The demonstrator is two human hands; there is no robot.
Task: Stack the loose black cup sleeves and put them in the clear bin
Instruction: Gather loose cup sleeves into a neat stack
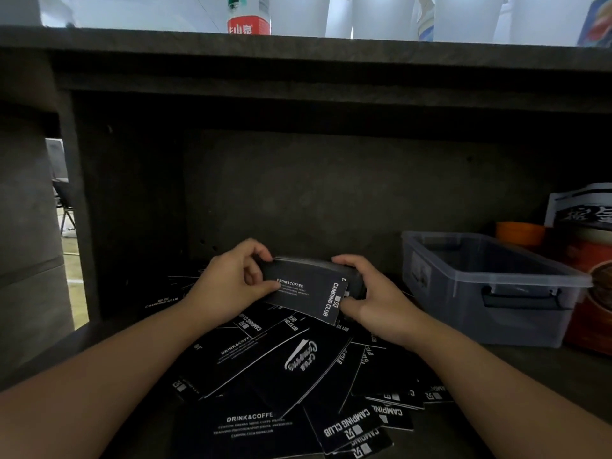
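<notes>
At the far left, a gap beside the dark cabinet wall shows a lit floor and the legs of a chair (64, 207). Inside the dark shelf (546, 369) recess, the left hand (228, 279) grips the left end of a stack of black cup sleeves (308, 286), thumb on the printed front face and fingers curled over the top edge. The stack is held just above the shelf, tilted toward the camera, its front sleeve printed "DRINK&COFFEE" and "CAMPING CLUB" in white. The right hand (371, 293) grips the stack's right end, fingers wrapped over the top and thumb under the lower corner. Beneath and in front of both hands, loose black cup sleeves (281, 376) lie scattered flat and overlapping on the shelf, reaching toward the near edge. To the right stands the clear bin (490, 293), its rim open with a dark handle on the near side; no sleeves are visible inside. Behind it sits an orange cup (520, 235), and at the far right printed packages (589, 260) lean against the bin. Up on the tabletop (298, 44) stands a red-labelled bottle (249, 18).
</notes>
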